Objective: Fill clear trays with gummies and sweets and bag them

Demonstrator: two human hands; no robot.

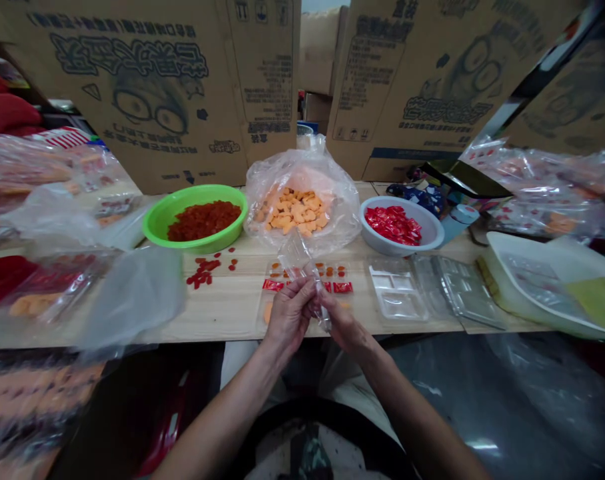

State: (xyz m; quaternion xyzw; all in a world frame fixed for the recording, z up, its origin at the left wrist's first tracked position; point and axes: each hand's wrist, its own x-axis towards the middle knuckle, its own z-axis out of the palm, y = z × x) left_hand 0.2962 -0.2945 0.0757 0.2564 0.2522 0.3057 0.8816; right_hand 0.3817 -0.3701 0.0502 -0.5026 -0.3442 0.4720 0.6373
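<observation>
Both hands meet at the middle of the table's front edge, fingers closed around a clear, thin plastic piece (296, 251); whether it is a tray or a wrapper I cannot tell. My left hand (293, 308) pinches it from the left, and my right hand (338, 312) grips its lower right side. Beneath them lie clear compartment trays (342, 272) with round orange-red pieces in the far row, red packets (342, 287) in the middle row and pale orange pieces in the near one. My hands partly hide these trays.
Behind are a green bowl (155, 230) of dark red pieces, an open plastic bag (340, 200) of orange pieces and a pale bowl (435, 230) of red packets. To the right lie an unfilled tray (397, 305), stacked trays (465, 293) and a white tub (502, 267). Cardboard boxes (262, 73) stand behind.
</observation>
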